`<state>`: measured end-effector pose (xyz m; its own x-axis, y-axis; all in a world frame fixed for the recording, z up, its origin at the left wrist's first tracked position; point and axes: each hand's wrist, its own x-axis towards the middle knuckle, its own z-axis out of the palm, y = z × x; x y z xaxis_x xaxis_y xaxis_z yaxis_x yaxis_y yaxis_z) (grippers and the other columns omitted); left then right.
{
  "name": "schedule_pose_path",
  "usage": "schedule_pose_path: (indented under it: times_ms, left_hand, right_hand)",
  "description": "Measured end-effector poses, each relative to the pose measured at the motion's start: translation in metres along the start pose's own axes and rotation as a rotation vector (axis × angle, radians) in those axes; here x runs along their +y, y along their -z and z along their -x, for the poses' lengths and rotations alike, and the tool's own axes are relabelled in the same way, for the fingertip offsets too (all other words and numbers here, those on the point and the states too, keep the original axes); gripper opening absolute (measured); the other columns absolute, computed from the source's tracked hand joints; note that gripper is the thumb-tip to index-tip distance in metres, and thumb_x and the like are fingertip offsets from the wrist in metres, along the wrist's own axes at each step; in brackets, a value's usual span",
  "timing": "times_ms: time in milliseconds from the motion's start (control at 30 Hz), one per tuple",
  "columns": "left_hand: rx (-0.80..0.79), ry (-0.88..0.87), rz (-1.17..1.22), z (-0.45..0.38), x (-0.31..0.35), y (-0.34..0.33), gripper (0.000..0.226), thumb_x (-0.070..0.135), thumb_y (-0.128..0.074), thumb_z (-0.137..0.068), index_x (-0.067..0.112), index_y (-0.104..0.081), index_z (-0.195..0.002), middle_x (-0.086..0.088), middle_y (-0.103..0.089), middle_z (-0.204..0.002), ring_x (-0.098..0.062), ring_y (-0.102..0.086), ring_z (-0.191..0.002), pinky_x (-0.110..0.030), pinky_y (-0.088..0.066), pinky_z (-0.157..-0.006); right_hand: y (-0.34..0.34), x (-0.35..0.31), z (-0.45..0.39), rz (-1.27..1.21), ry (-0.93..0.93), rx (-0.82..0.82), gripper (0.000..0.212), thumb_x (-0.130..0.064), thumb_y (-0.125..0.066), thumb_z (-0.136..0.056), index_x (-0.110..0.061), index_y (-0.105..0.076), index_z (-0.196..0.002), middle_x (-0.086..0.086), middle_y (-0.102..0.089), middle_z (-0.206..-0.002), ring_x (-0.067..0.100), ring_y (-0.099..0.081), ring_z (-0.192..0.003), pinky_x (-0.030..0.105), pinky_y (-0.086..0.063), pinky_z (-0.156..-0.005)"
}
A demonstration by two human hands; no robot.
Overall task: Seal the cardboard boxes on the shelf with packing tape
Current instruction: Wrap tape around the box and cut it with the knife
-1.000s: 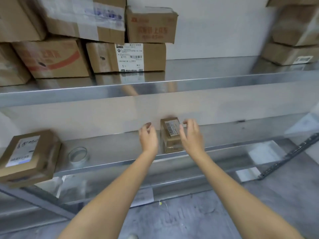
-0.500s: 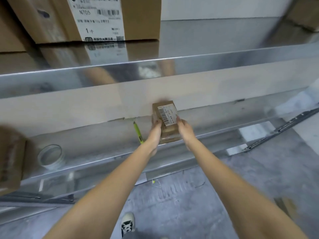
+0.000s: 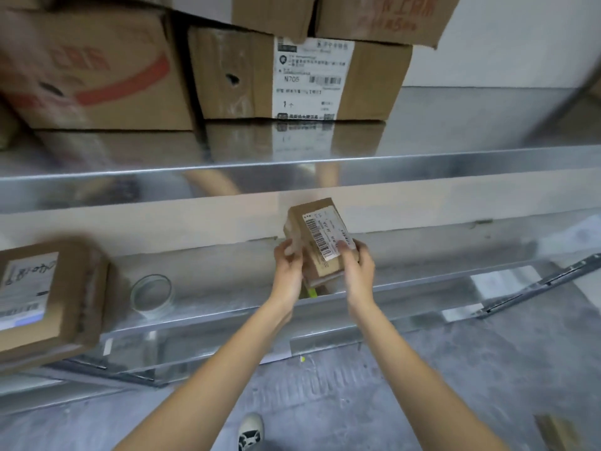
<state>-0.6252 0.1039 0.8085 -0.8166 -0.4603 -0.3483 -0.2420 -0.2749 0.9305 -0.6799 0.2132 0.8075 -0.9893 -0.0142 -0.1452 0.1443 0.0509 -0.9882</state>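
Small cardboard box [image 3: 320,242] is held up off the lower shelf [image 3: 422,255] between both hands, in front of the pale back wall and below the upper shelf [image 3: 292,157]; its long axis runs away from the person and tilts upward, the near end being lower; the left hand [image 3: 287,271] is curled round its left side and the right hand [image 3: 357,271] round its right side, with a right fingertip resting on the white barcode label [image 3: 327,231]; both hands are equally near, since both grip it. The roll of clear packing tape [image 3: 151,296] lies flat on the lower shelf well to the left of the grip, so the left hand is judged the nearer for fetching it. The box looks brown, slightly crumpled, with the label on its upper face; whether its seams are taped cannot be told through the blur; a yellow-green object [image 3: 312,291] shows just beneath it.
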Motion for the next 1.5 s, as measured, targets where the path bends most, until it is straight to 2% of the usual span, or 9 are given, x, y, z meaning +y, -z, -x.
schedule_pose_path:
  times_ms: [167,367,600,800,933,1167,1300,1400,1500]
  left_hand:
    - [-0.068,0.080,0.027,0.008,-0.009,0.087,0.083,0.036,-0.060,-0.095,0.052,0.003,-0.146,-0.011,-0.069,-0.113,-0.026,-0.070,-0.097,-0.047,-0.048,-0.095]
    - [0.052,0.193,0.063,0.024,-0.021,0.180,0.023,0.030,-0.043,-0.103,0.023,-0.046,-0.125,-0.008,-0.065,-0.116,-0.028,-0.061,-0.112,-0.046,-0.044,-0.097]
    - [0.179,0.142,0.101,0.024,-0.030,0.223,0.018,0.029,-0.052,-0.100,0.011,-0.052,-0.103,-0.011,-0.062,-0.110,-0.022,-0.060,-0.108,-0.034,-0.049,-0.097]
    - [0.188,0.112,-0.133,-0.001,-0.031,0.228,0.017,0.032,-0.065,-0.091,0.021,-0.056,-0.100,-0.004,-0.064,-0.104,-0.029,-0.063,-0.106,-0.052,-0.048,-0.100]
    - [0.205,0.212,0.144,-0.007,-0.032,0.233,0.039,0.031,-0.059,-0.094,0.011,-0.055,-0.127,-0.012,-0.065,-0.120,-0.026,-0.062,-0.113,-0.042,-0.047,-0.104]
    - [0.149,0.157,0.334,-0.024,-0.007,0.219,0.034,0.037,-0.047,-0.099,0.010,-0.061,-0.084,-0.009,-0.066,-0.092,-0.021,-0.062,-0.088,-0.032,-0.046,-0.088]
    - [0.129,0.094,0.264,-0.032,-0.016,0.209,0.031,0.022,-0.053,-0.100,0.000,-0.060,-0.120,-0.009,-0.070,-0.107,-0.023,-0.066,-0.098,-0.039,-0.053,-0.078]
    - [0.123,0.071,0.184,-0.034,-0.029,0.206,0.027,0.008,-0.053,-0.098,0.007,-0.062,-0.124,-0.008,-0.070,-0.115,-0.023,-0.065,-0.108,-0.031,-0.053,-0.084]
    - [0.120,0.061,0.133,-0.035,-0.031,0.206,0.028,0.010,-0.053,-0.098,0.011,-0.064,-0.125,-0.008,-0.070,-0.118,-0.024,-0.065,-0.111,-0.037,-0.052,-0.094]
  right_hand:
    - [-0.049,-0.008,0.002,0.095,-0.059,-0.195,0.017,-0.014,-0.056,-0.095,-0.003,-0.067,-0.101,0.005,-0.069,-0.088,0.013,-0.062,-0.076,0.019,-0.049,-0.065]
    - [-0.109,0.020,0.009,0.226,-0.172,-0.336,0.012,-0.013,-0.058,-0.093,-0.009,-0.068,-0.094,0.007,-0.069,-0.089,0.022,-0.063,-0.085,0.027,-0.049,-0.073]
    - [-0.172,0.026,0.030,0.372,-0.104,-0.350,0.021,-0.024,-0.054,-0.094,-0.015,-0.064,-0.110,0.003,-0.067,-0.106,0.016,-0.060,-0.092,0.028,-0.046,-0.078]
    - [-0.170,0.032,0.020,0.579,-0.173,-0.223,0.059,-0.052,-0.043,-0.097,-0.012,-0.042,-0.139,0.015,-0.051,-0.136,0.032,-0.051,-0.121,0.037,-0.041,-0.099]
    - [-0.154,0.029,0.026,0.645,-0.415,-0.311,0.073,-0.065,-0.024,-0.096,-0.004,-0.056,-0.120,0.015,-0.064,-0.113,0.030,-0.062,-0.093,0.032,-0.049,-0.072]
    - [-0.151,0.005,0.034,0.311,-0.175,-0.230,0.039,-0.047,-0.042,-0.100,-0.013,-0.060,-0.103,-0.003,-0.064,-0.093,0.015,-0.058,-0.088,0.026,-0.040,-0.074]
    - [-0.135,0.032,0.041,0.167,-0.092,-0.246,0.023,-0.017,-0.055,-0.097,-0.003,-0.053,-0.115,-0.005,-0.061,-0.097,0.000,-0.060,-0.091,0.010,-0.046,-0.074]
    - [-0.130,0.053,0.040,0.179,-0.162,-0.259,0.029,-0.027,-0.054,-0.097,-0.009,-0.051,-0.120,0.005,-0.060,-0.113,0.025,-0.056,-0.111,0.039,-0.049,-0.092]
    - [-0.128,0.057,0.039,0.173,-0.150,-0.271,0.029,-0.023,-0.050,-0.100,-0.008,-0.048,-0.124,0.006,-0.057,-0.116,0.020,-0.055,-0.109,0.010,-0.045,-0.080]
